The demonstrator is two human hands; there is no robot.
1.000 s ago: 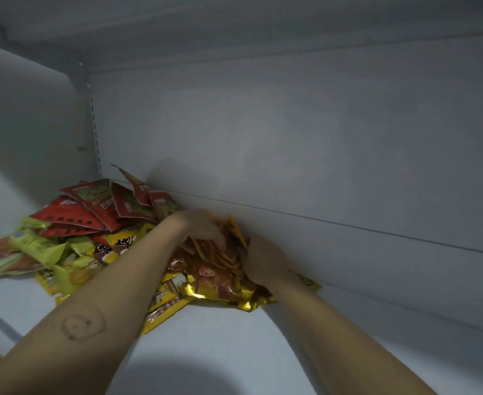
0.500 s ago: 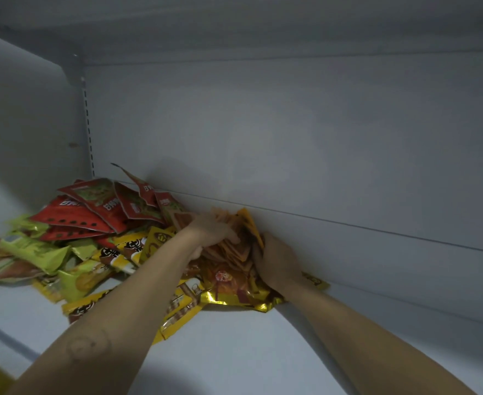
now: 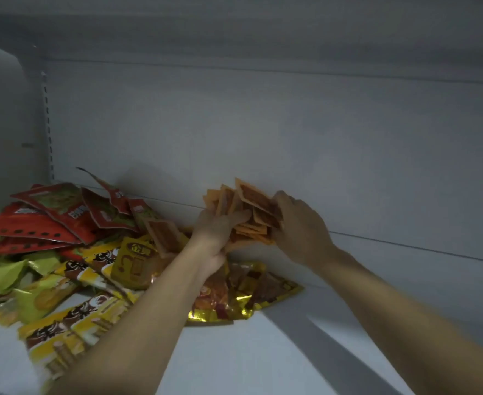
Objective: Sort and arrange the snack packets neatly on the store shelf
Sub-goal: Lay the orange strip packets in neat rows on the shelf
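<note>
Near the back wall (image 3: 263,132) of the shelf (image 3: 248,354), a bundle of small orange packets (image 3: 253,212) is held between both hands, lifted above the shelf board. The left hand (image 3: 216,233) grips the bundle from the left, with its fingers curled against the lower packets. The right hand (image 3: 300,223) closes on it from the right, with bent fingers over the upper packets. The packets in the bundle are not aligned, and their corners fan out upward, close to the wall. If they touch the wall, I cannot tell.

Directly under the hands a gold foil packet (image 3: 234,297) lies flat on the shelf, partly covered by the left forearm. Just left of the left wrist, one more orange packet (image 3: 163,235) leans on a mixed pile.

In this pile, the yellow packets (image 3: 92,312) with brown print lie at the front. The red packets (image 3: 49,218) are stacked at the back, some leaning on the wall. The green packets (image 3: 0,269) lie at the far left edge of the view. A slotted metal strip (image 3: 47,124) runs up the back left corner above the pile.
</note>
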